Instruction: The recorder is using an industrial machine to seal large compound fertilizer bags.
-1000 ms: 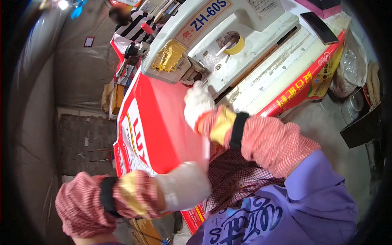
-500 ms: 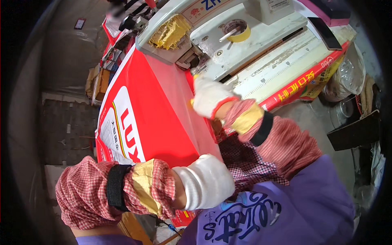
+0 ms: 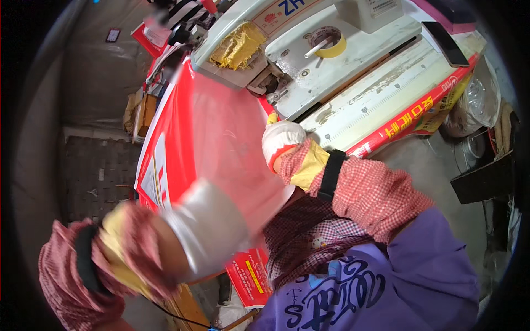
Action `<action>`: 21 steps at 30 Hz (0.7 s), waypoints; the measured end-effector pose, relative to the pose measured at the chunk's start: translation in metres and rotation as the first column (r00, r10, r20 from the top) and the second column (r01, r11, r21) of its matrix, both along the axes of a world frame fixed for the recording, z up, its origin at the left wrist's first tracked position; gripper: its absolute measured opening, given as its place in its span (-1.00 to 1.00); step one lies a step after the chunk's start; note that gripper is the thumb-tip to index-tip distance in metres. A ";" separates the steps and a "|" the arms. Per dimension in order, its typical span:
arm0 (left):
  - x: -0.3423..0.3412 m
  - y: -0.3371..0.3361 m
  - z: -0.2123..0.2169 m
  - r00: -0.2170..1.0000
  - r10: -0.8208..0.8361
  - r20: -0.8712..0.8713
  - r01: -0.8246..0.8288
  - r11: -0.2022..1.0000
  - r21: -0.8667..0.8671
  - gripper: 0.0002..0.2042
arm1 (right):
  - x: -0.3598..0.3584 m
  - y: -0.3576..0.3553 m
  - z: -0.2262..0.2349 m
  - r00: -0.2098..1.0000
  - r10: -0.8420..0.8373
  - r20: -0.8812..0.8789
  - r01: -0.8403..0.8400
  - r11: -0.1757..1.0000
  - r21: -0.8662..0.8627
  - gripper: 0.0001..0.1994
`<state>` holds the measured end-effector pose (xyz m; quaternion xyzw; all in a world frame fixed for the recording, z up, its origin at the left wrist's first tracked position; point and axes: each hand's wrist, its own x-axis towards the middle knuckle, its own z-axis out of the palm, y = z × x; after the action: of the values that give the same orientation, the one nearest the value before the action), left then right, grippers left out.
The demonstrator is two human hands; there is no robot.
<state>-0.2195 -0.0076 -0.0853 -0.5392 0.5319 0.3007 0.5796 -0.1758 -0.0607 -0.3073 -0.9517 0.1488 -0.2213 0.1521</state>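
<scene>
A large glossy red sack point(image 3: 232, 118) with a white printed panel lies under the head of a grey-white industrial sewing machine point(image 3: 353, 66). My right hand point(image 3: 282, 140), in a white glove with yellow fingertips and a red cuff, is closed at the sack's right edge, just below the presser foot point(image 3: 266, 83). My left hand point(image 3: 212, 223), in a white glove, is over the near part of the sack. Motion smears it, and its fingers do not show clearly.
On the machine bed lies a yellow tape roll point(image 3: 333, 47) with a white stick in it. A dark phone point(image 3: 445, 44) rests at the table's far right. Red and yellow sheeting point(image 3: 414, 113) covers the front edge. Below my left hand, another red printed bag point(image 3: 248, 278) shows.
My left hand has swung left and up, away from my body. The sack's near side has shifted and its printed panel is more folded away. My right hand stays by its edge.
</scene>
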 end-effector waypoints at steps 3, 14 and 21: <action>-0.036 0.001 -0.031 0.947 -0.063 -0.315 0.077 0.997 0.031 -0.91 | -0.003 -0.002 0.014 0.998 0.058 -0.006 -0.058 0.998 0.017 -0.84; -0.044 0.010 -0.025 0.927 -0.078 -0.366 0.095 0.995 0.027 -0.92 | 0.025 -0.003 0.008 0.976 0.209 -0.059 -0.201 0.972 0.123 -0.80; 0.004 -0.059 -0.026 0.992 -0.032 -0.125 0.027 0.999 -0.036 -0.83 | 0.049 -0.012 0.011 0.934 0.214 -0.286 -0.066 0.889 0.452 -0.83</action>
<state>-0.2154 -0.0664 -0.1110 -0.5212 0.5802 0.3163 0.5401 -0.1269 -0.0723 -0.2965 -0.9251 0.1477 -0.0093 0.3498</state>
